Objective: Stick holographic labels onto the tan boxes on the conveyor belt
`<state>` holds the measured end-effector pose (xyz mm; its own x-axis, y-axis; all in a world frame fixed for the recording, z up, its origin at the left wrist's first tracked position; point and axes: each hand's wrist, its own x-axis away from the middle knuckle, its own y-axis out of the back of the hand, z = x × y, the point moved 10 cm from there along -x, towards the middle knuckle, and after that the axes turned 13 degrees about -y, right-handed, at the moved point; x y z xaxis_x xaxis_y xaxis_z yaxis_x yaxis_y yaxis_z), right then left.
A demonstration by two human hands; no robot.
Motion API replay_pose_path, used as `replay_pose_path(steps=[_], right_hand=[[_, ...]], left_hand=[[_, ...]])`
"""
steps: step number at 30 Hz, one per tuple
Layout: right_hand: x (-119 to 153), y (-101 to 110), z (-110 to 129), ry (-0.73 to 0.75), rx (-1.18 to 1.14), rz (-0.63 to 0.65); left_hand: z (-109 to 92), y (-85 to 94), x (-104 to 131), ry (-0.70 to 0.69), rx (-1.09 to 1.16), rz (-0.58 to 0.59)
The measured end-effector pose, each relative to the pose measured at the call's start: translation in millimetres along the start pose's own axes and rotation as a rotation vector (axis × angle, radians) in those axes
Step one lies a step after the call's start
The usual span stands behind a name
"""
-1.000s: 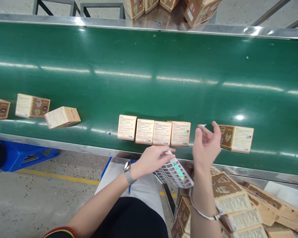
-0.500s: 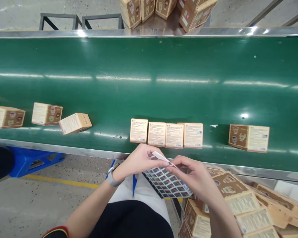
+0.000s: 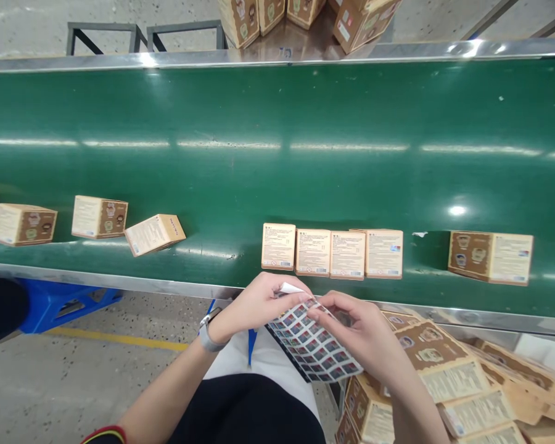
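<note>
A sheet of small dark stickers hangs between my hands over my lap, its top edge curled to show white backing. My left hand pinches the curled edge with thumb and fingers. Close beside it, my right hand grips the sheet's upper edge. Just beyond my hands, several small cartons stand in a row on the green belt, printed text faces up. The rightmost carton of the row bears a small shiny sticker; the leftmost carton shows none.
Farther right on the belt lies a brown and cream carton. Several cartons are spread at the left. Many cartons are piled below the belt's near edge at right. More boxes stand beyond the far rail. A blue stool is at lower left.
The cartons on the belt have shifted to the right. The sticker sheet's curled top has flattened somewhat and more of its printed face shows. Both hands remain nearly in place.
</note>
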<state>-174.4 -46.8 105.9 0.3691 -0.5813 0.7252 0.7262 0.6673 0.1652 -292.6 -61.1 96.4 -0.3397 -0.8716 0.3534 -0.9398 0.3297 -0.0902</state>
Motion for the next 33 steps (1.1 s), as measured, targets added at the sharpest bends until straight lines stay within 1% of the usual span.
replay_pose_path(steps=[3, 5, 6, 7, 8, 9, 11, 12, 13, 14, 16, 18, 19, 21, 22, 24, 26, 27, 28, 29, 30, 31, 32, 33], right_hand=[[1, -5, 3, -0.001, -0.030, 0.004], [2, -7, 4, 0.026, 0.012, 0.013], [0, -6, 3, 0.044, 0.053, 0.012], [-3, 0, -1, 0.065, 0.109, -0.013], [-7, 11, -4, 0.093, 0.186, -0.079], [-13, 27, -8, 0.124, 0.288, -0.178], [-26, 62, -16, 0.196, 0.570, -0.434], [-36, 73, -21, 0.215, 0.733, -0.503], [-47, 79, -28, 0.239, 0.880, -0.520], [-58, 81, -35, 0.271, 1.000, -0.501], [-74, 76, -46, 0.341, 1.144, -0.429], [-81, 63, -48, 0.398, 1.178, -0.398], [-84, 53, -45, 0.411, 1.171, -0.403], [-89, 23, -30, 0.421, 1.128, -0.422], [-92, 3, -18, 0.423, 1.096, -0.424], [-101, -45, 14, 0.428, 1.003, -0.399], [-110, -96, 52, 0.441, 0.881, -0.321], [-112, -118, 71, 0.455, 0.810, -0.274], [-112, -134, 89, 0.469, 0.742, -0.249], [-109, -144, 104, 0.484, 0.677, -0.237], [-104, -148, 115, 0.499, 0.610, -0.223], [-97, -147, 121, 0.507, 0.537, -0.206], [-90, -142, 121, 0.498, 0.458, -0.178], [-82, -135, 116, 0.472, 0.376, -0.140]], left_hand=[[1, 3.5, 2, 0.002, 0.019, 0.007], [1, 6.2, 4, -0.004, 0.014, 0.015], [2, 8.2, 4, -0.008, 0.008, 0.017], [3, 10.7, 6, -0.007, 0.001, 0.017], [5, 13.8, 7, 0.001, -0.009, 0.014], [9, 17.4, 10, 0.015, -0.021, 0.010], [19, 24.1, 16, 0.059, -0.046, 0.008], [25, 26.6, 20, 0.085, -0.052, 0.012], [31, 28.1, 24, 0.110, -0.054, 0.018], [36, 28.6, 28, 0.129, -0.050, 0.026], [42, 27.1, 36, 0.151, -0.036, 0.041], [47, 22.7, 43, 0.157, -0.020, 0.058], [48, 19.8, 46, 0.160, -0.008, 0.068], [54, 14.6, 53, 0.172, 0.021, 0.080], [56, 12.8, 56, 0.177, 0.034, 0.084], [62, 11.9, 61, 0.182, 0.046, 0.086], [64, 14.7, 65, 0.164, 0.049, 0.085], [63, 17.9, 66, 0.141, 0.046, 0.080], [62, 23.0, 67, 0.114, 0.038, 0.063], [60, 29.8, 69, 0.093, 0.028, 0.037], [59, 37.6, 71, 0.086, 0.015, 0.007], [59, 46.3, 73, 0.095, -0.003, -0.026], [60, 55.3, 76, 0.118, -0.022, -0.060], [61, 64.0, 79, 0.147, -0.037, -0.092]])
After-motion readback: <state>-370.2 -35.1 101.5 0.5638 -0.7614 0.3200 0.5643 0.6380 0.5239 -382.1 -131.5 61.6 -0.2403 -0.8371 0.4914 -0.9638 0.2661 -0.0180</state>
